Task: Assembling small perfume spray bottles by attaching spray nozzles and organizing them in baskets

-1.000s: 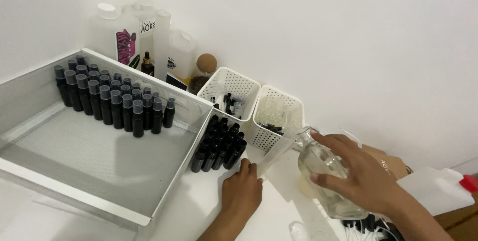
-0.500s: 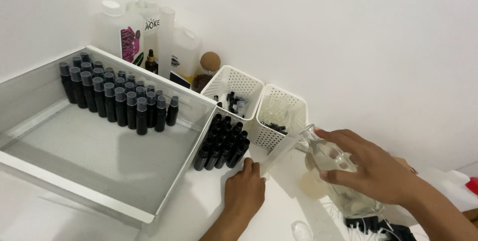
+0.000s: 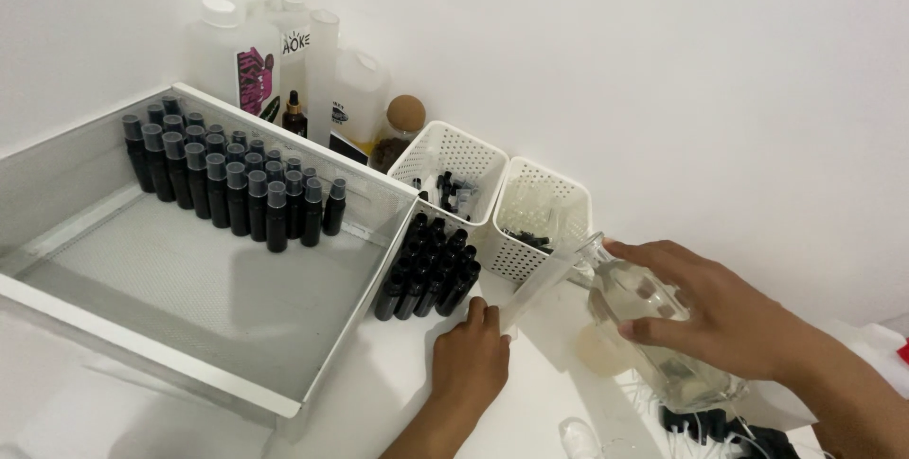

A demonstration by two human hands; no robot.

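Note:
My right hand (image 3: 729, 312) grips a clear glass bottle (image 3: 653, 336) with pale liquid, tilted with its neck to the left. A clear spout (image 3: 535, 290) slants down from the bottle's mouth to my left hand (image 3: 469, 360). That hand rests on the white tabletop with fingers curled; what it encloses is hidden. Just beyond it, beside the tray, stands a cluster of several small black bottles (image 3: 428, 270) without caps.
A large grey tray (image 3: 142, 326) at left holds rows of capped black spray bottles (image 3: 232, 180). Two white perforated baskets (image 3: 544, 194) with small parts stand against the wall. Tall white jugs (image 3: 232, 56) fill the corner. Black spray tops (image 3: 720, 426) lie at lower right.
My right hand has brought the glass bottle a little left and tipped it further, so the spout reaches my left hand. My left hand has stayed in place.

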